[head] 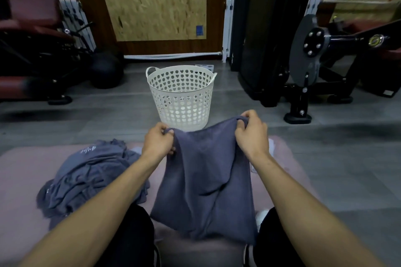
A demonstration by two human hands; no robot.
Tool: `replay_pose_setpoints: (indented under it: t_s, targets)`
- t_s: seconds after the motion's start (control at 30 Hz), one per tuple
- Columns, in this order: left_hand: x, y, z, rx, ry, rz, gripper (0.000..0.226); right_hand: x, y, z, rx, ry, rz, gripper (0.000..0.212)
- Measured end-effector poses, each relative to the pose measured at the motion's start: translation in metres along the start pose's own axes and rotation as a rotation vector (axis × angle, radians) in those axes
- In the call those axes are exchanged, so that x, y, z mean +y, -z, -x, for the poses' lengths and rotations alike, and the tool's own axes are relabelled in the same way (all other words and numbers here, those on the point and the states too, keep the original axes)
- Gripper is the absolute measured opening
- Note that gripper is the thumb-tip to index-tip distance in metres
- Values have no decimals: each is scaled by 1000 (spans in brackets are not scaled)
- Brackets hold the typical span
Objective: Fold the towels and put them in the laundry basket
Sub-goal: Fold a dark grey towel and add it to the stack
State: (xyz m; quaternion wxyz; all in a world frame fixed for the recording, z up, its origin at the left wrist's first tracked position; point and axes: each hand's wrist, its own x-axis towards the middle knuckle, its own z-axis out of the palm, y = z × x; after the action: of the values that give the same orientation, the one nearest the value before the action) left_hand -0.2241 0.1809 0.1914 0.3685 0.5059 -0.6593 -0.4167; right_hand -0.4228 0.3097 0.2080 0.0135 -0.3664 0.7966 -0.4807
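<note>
A blue-grey towel (206,180) hangs in front of me, held up by its top edge. My left hand (159,141) is shut on its upper left corner and my right hand (251,132) is shut on its upper right corner. The towel's lower part drapes down between my knees. A crumpled pile of the same blue-grey towels (91,178) lies on the pink mat to my left. The white perforated laundry basket (181,95) stands upright on the floor just beyond my hands; nothing shows inside it.
A pink mat (21,171) covers the floor under me. Gym machines stand at the far left (32,50) and the right (303,50). A dark ball (106,71) rests left of the basket. A wooden board (156,0) leans on the back wall.
</note>
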Motion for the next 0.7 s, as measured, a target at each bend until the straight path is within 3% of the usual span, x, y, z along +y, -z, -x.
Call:
replay_pose_setpoints:
  t_s: [0.13,0.23,0.3,0.43,0.5,0.7]
  targets:
    - [-25,-17,-29,-116,87,-258,16,22,-17,-21,-287,-183,285,12]
    - [-33,-29,-62,-157,46,-406,14,29,-29,-46,-386,-242,282,14]
    - [-26,-35,-85,-117,-8,-384,13,27,-36,-68,-332,-213,183,16]
    - [12,-32,-129,186,-132,135,18,-4,-35,-108,-26,-69,-90,21]
    - [23,-22,-141,271,-184,262,19,-21,-29,-119,54,-14,-177,17]
    - [-9,-8,-122,226,-186,161,22,-1,-33,-100,34,-7,-169,7]
